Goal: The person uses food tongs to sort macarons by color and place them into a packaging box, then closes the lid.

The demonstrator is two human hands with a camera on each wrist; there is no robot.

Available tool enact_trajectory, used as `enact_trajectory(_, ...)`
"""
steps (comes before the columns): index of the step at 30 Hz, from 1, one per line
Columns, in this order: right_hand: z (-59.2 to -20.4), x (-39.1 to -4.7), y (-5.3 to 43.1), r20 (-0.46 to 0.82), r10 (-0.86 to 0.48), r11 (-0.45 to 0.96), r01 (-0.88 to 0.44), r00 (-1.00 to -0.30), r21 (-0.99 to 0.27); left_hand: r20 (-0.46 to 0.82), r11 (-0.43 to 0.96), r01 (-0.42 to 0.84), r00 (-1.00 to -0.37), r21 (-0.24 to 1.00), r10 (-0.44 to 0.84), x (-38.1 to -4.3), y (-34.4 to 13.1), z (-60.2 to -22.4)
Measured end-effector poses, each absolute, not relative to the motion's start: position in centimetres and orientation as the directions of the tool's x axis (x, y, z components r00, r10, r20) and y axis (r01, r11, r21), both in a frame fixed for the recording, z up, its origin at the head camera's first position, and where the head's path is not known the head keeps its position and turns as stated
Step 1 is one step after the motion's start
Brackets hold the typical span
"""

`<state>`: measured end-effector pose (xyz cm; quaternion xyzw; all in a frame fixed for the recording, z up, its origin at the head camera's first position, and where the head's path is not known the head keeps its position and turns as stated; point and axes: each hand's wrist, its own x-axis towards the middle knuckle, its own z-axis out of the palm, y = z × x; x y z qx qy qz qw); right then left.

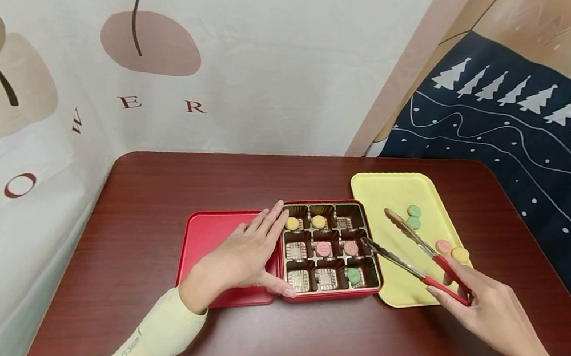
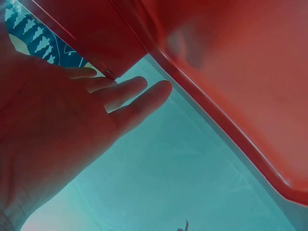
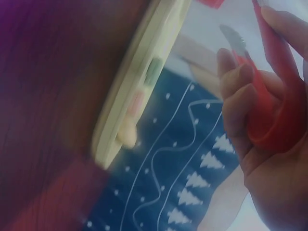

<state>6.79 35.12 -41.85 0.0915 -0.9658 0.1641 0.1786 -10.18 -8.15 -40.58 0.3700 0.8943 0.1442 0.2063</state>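
My left hand [image 1: 244,256] lies along the left edge of a red box [image 1: 328,296], fingers straight and thumb at the near corner. A divided plastic insert [image 1: 299,281] fills the box. Its far row holds two yellow round pieces [image 1: 319,222], the middle row two pink pieces [image 1: 324,249], and the near right compartment a green piece [image 1: 354,275]. My right hand [image 1: 488,302] grips red-handled tongs [image 3: 274,106], their arms spread. One tip is by the box's right edge near a pink piece; the other is above the yellow tray [image 1: 376,186]. Nothing is between the tips.
Beneath my left forearm and hand lies a red lid [image 1: 218,224], left of the box. On the tray's right part sit two green pieces [image 1: 414,217], a pink piece [image 1: 443,246] and a yellow piece [image 1: 460,254]. Printed cloth [image 1: 275,76] hangs behind the brown table [image 1: 172,177].
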Motion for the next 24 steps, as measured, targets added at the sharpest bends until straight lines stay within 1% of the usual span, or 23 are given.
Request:
enact_trajectory(7,-41.7,7.4,37.5,0.349,-0.023,0.960,-0.118,-0.937,-0.254,-0.270,0.689,0.594,-0.643,0.415,0.716,-10.1,-8.1,-40.6)
enact_trajectory(15,-42.4,7.2,39.0,0.344,0.014,0.962,-0.081,-0.939,-0.260,-0.273,0.692,0.588,-0.646,0.418,0.713,-10.1,-8.1,-40.6)
enact_trajectory(19,-42.8,7.2,39.4,0.336,0.009,0.963,-0.083,-0.942,-0.258,-0.274,0.695,0.589,-0.647,0.413,0.712,-10.2,-8.1,-40.5)
enact_trajectory(24,-43.2,7.2,39.7,0.293,0.033,0.964,-0.047,-0.956,-0.263,-0.274,0.695,0.591,-0.647,0.409,0.711,-10.2,-8.1,-40.5)
